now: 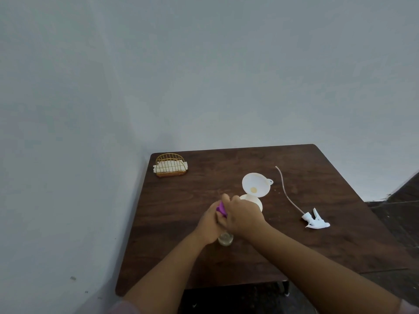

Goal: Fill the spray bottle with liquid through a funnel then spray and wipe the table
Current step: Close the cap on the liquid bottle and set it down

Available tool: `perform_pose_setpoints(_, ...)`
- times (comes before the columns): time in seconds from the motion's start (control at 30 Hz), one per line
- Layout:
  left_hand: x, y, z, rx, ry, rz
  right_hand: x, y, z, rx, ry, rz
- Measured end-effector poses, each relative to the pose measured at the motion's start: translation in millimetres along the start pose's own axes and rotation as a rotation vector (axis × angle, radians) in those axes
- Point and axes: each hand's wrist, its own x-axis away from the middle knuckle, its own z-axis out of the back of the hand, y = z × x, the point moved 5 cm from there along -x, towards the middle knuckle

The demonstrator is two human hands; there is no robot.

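Both hands meet over a small clear bottle [225,239] standing near the middle of the counter [317,257]: the left hand [209,223] wraps its body while the right hand [243,215] closes over its purple cap [221,208], apparently twisting it, though whether the cap is going on or coming off cannot be told. Just behind them the white spray bottle [254,200] stands with the white funnel [256,184] seated in its neck, tipped toward the camera, and some yellowish liquid shows at the funnel's throat. The spray head [316,220] with its long dip tube [286,191] lies well apart on the right, and a gold wire holder with napkins [171,166] sits at the far left corner. The chief risk is the closeness of the right hand to the spray bottle: a jerk as the cap yields could knock it and topple the top-heavy funnel, spilling liquid. A slanted funnel may also slip out during pouring. The small bottle, gripped high, could tip if the cap frees suddenly.
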Motion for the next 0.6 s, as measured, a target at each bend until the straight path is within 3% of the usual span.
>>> perform_pose_setpoints(0.6, -5.4, 7.4, 6.5, -0.015, -0.076, 0.066, -16.7, -4.8, 3.2, 0.024, -0.099, 0.045)
